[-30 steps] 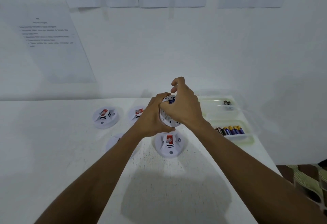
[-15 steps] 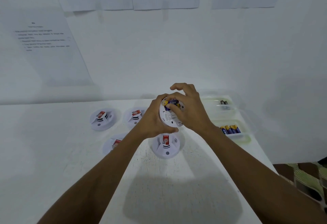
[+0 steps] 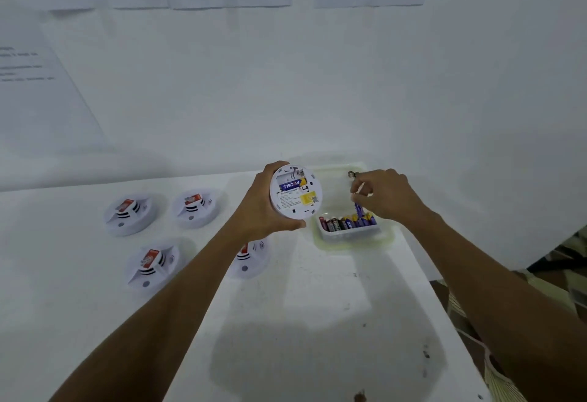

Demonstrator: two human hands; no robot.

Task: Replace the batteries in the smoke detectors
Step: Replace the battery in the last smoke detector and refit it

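Loading the second cell, by the look of it: the left hand (image 3: 257, 211) grips the smoke detector (image 3: 296, 191) round its rim, back face turned toward the person. The battery bay is open with one purple cell (image 3: 290, 185) already seated. The slot beside it looks vacant, though I can't be sure. The right hand (image 3: 386, 198) is off to the right of the detector, hands apart. Its fingers curl down over the near tray (image 3: 349, 238), pinching a purple battery (image 3: 359, 209) that stands on end above the row of cells lying there. Just beyond the right fingertips sits a far tray (image 3: 333, 169) holding a dark cell (image 3: 352, 174), probably a spent one. Next move, as I judge it: carry the battery across to the left hand, check polarity against the seated cell, press it into the free slot, close the back. Risks are a reversed cell or a fumble in transit. Four other detectors (image 3: 128, 214) lie on the table (image 3: 301, 322), left of and under the left forearm, none in hand.
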